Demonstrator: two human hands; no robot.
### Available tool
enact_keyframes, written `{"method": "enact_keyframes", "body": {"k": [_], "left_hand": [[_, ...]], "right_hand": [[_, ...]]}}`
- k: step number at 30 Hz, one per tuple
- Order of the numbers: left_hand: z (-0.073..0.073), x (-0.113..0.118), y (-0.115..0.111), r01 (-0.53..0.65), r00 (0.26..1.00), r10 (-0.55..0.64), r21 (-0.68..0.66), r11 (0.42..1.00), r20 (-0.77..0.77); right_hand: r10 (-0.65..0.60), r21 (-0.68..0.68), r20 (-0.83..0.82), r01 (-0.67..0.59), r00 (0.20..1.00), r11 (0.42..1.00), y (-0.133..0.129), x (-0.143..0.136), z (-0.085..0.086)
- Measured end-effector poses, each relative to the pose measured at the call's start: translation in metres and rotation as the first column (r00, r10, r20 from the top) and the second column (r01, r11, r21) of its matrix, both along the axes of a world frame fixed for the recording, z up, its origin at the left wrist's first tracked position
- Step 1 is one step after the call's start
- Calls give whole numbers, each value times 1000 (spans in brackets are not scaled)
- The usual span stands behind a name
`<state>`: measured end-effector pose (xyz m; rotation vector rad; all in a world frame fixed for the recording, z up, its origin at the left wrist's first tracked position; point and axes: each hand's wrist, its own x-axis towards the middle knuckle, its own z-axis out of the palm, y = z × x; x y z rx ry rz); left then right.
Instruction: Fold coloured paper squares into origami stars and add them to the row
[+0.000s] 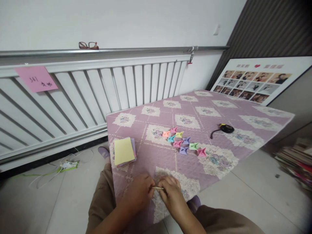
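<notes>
Near the table's front edge, a small pale yellow strip of folded paper [158,188] is pinched between my two hands. My left hand [142,190] is closed on its left end and looks slightly blurred. On its right end my right hand [172,190] is closed, thumb and fingers together. Most of the paper is hidden by the fingers. Beyond the hands lie several small folded paper pieces [177,143] in pink, orange, yellow, blue, purple and green, set close together in rows. To the left sits a stack of coloured paper [123,151] with a yellow sheet on top.
A purple floral cloth covers the table [151,156]. A black cable coil [226,128] lies at the right. Behind stands a white radiator [136,84] with glasses [88,45] on the pipe above. A photo board [255,83] leans at the back right.
</notes>
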<state>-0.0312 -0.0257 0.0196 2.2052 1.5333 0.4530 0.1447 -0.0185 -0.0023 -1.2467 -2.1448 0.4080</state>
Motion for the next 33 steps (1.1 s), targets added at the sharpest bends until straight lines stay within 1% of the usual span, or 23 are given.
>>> {"method": "enact_keyframes", "body": {"k": [2,4,7,9,11,14,16,18,20,22,24,27,33], "left_hand": [[-3,0,-1,3,997,8,143,990,-77],[-8,1,-1,62,980,-12,246,967,-200],[-15,1,-2,158,945,-60,288,945,-321],[-20,0,-6,173,939,-73,279,945,-336],[-22,-1,-10,168,941,-81,249,954,-328],[-21,-1,-18,126,953,-73,169,978,-293],[-20,-1,-21,58,974,-31,115,992,-225],[-19,-1,-22,-30,991,39,74,997,-128],[-19,0,-22,-109,993,111,41,993,-48],[-19,0,-22,-171,985,171,11,985,-9],[-18,1,-21,-207,978,207,-12,978,4],[-17,2,-20,-229,973,229,-35,973,7],[-14,6,-16,-263,964,261,-44,964,-48]], "right_hand": [[-11,96,-5,12,1000,995,1,1,-1],[-32,188,8,30,999,982,1,0,-4],[-46,252,36,36,998,967,0,-2,-15],[-50,231,30,42,998,972,-4,-3,-22],[-51,178,18,47,999,983,-8,-2,-26],[-31,89,14,29,999,996,-12,1,-23],[-24,55,17,23,1000,998,-13,4,-19],[-33,49,32,31,999,998,-13,5,-16],[-50,54,51,48,997,997,-13,6,-15],[-69,54,68,66,995,996,-13,7,-16],[-89,43,86,86,992,995,-13,6,-17],[-127,32,106,125,986,992,-12,4,-18],[-203,51,120,199,972,979,-10,-2,-21]]}}
